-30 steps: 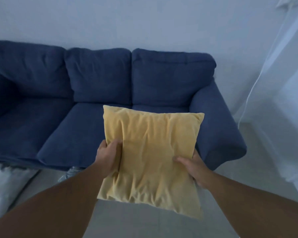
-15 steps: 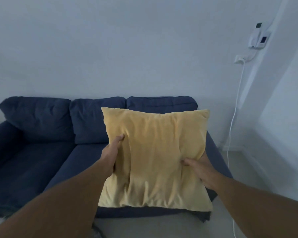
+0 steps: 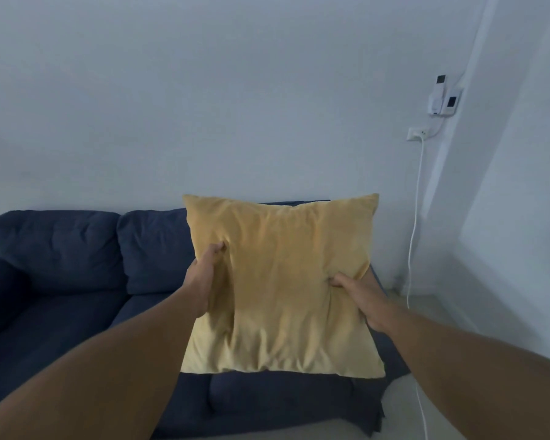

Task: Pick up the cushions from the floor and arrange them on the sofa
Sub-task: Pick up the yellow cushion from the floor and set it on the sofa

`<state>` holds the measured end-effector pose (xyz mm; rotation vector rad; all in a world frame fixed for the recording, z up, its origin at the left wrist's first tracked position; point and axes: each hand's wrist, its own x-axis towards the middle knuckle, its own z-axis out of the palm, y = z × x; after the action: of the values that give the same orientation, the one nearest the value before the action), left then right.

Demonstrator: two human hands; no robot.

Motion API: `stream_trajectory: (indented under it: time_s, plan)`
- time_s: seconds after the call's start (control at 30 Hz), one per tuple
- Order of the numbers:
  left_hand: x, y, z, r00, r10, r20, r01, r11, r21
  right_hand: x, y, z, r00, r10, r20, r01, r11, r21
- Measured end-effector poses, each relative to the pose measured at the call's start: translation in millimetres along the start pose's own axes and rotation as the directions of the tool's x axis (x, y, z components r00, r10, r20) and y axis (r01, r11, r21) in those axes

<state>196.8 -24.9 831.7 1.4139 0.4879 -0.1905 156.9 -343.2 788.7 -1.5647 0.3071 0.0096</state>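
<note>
I hold a yellow cushion (image 3: 283, 281) upright in front of me, over the right end of the dark blue sofa (image 3: 61, 281). My left hand (image 3: 204, 274) grips its left side, thumb pressed into the fabric. My right hand (image 3: 359, 300) grips its right edge, fingers wrapped behind. The cushion hides the sofa's right back pillow and most of the right seat. Its lower edge hangs just above the seat front.
A white wall rises behind the sofa. At the right, a wall socket (image 3: 418, 134) feeds a white cable (image 3: 413, 236) running down to the floor, with two small white devices (image 3: 442, 96) mounted above it. Pale floor (image 3: 404, 404) lies right of the sofa.
The cushion has risen from low and tilted to upright and higher against the sofa back. The view has tipped up, showing more wall; both hands keep their grip.
</note>
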Motion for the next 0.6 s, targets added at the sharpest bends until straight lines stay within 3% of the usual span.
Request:
stream_trajectory:
  time_s: [0.6]
  plan:
    - [234.0, 16.8, 19.3, 0.99, -0.131, 0.052, 0.129, 0.991, 0.039, 205.1, 43.2, 57.0, 0.991, 0.059, -0.122, -0.081, 0.98, -0.183]
